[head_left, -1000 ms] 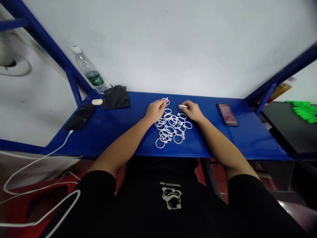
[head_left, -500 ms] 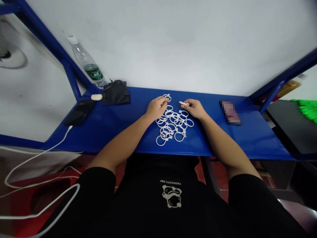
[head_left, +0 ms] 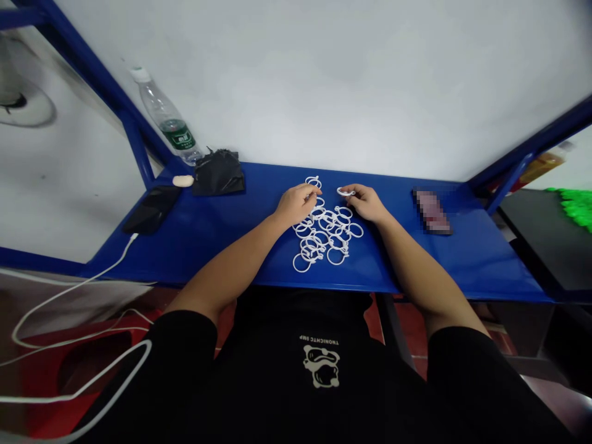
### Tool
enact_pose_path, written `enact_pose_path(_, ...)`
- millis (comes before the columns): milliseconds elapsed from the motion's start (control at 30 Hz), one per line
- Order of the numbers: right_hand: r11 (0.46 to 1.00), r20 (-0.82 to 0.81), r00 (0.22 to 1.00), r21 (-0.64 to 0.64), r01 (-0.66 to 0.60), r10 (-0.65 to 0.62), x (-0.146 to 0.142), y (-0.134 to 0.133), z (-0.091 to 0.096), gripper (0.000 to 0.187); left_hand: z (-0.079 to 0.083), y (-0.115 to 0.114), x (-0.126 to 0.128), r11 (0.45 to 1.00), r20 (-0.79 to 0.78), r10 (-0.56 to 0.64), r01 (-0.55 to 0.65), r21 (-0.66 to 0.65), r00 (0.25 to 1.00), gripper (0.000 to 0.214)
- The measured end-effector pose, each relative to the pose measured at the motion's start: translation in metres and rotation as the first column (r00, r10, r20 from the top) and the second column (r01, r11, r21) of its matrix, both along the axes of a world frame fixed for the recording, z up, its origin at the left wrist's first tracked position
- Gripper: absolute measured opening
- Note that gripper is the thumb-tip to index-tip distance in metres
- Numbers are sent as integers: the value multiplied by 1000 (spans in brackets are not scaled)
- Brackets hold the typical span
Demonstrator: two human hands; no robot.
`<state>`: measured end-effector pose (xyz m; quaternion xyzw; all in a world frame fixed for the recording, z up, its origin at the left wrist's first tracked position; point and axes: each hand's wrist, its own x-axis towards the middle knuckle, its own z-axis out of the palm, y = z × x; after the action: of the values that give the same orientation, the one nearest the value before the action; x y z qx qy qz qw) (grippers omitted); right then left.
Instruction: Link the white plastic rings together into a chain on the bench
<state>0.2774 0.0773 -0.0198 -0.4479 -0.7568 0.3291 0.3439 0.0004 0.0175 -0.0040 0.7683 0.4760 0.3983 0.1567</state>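
My right hand [head_left: 367, 202] pinches one white curtain ring [head_left: 343, 192] between thumb and fingers, just above the table. The held ring is tilted, its loop showing as a narrow oval. Curled with fingertips together, my left hand [head_left: 296, 205] is over the upper left edge of a pile of white curtain rings [head_left: 320, 239]. What its fingers hold, if anything, is hidden. Just beyond those fingertips lies another curtain ring [head_left: 314, 179], apart from the main pile. The piled rings overlap, and small eyelets show on several of them.
The blue table [head_left: 222, 246] meets a white wall. To the left are a plastic bottle [head_left: 176, 129], a black bag [head_left: 219, 176], a pale oval object [head_left: 183, 180] and a black phone [head_left: 152, 211] with a white cable [head_left: 111, 265]. A blurred-out phone-shaped object [head_left: 432, 211] lies right.
The curtain ring in my right hand has turned from nearly edge-on to a more visible oval. My left hand has hardly moved. The whole view has shifted slightly.
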Motion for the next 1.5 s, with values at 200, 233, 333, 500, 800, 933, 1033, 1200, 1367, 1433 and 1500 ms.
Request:
enact_pose_path(200, 1000, 7, 1000, -8, 6, -6, 0, -2, 4, 38, -3, 1, 0, 999, -5, -41, 41, -10, 999, 26)
enact_pose_path(233, 1000, 8, 1000, -10, 7, -7, -1, -2, 4, 39, -3, 1, 0, 999, -4, -49, 49, -17, 999, 26)
enact_pose_path(333, 1000, 10, 1000, -22, 7, -7, -1, -3, 6, 39, -4, 1, -1, 998, -4, -61, 61, -25, 998, 27)
enact_pose_path(500, 1000, 16, 1000, -27, 4, -3, -2, -3, 7, 40, -3, 1, -1, 998, -5, -69, 69, -11, 998, 27)
enact_pose_path(800, 999, 11, 1000, -31, -13, 13, -2, -5, 8, 42, -3, 2, 0, 997, -25, -74, 74, 3, 997, 25)
enact_pose_path(933, 999, -2, 1000, -49, -8, 8, -3, -8, 12, 42, -4, 1, 0, 997, -29, -76, 77, 13, 997, 25)
enact_pose_path(1033, 998, -1, 1000, -66, 6, -6, -3, -9, 14, 41, -4, 1, 0, 997, -24, -79, 79, 18, 997, 26)
enact_pose_path(1200, 998, 17, 1000, -61, 25, -24, -3, -7, 13, 37, -3, 0, 0, 996, -18, -91, 92, 5, 996, 26)
enact_pose_path(1367, 998, 37, 999, -65, 1, 1, -1, -6, 12, 41, -3, 0, 1, 997, -28, -81, 81, -15, 996, 24)
enact_pose_path(1433, 998, 38, 999, -60, -10, 12, -1, -5, 11, 42, -3, 1, 1, 997, -33, -78, 78, -15, 996, 25)
enact_pose_path(1500, 999, 38, 999, -48, -18, 20, 0, -4, 9, 41, -2, 1, 1, 997, -39, -75, 75, -12, 996, 25)
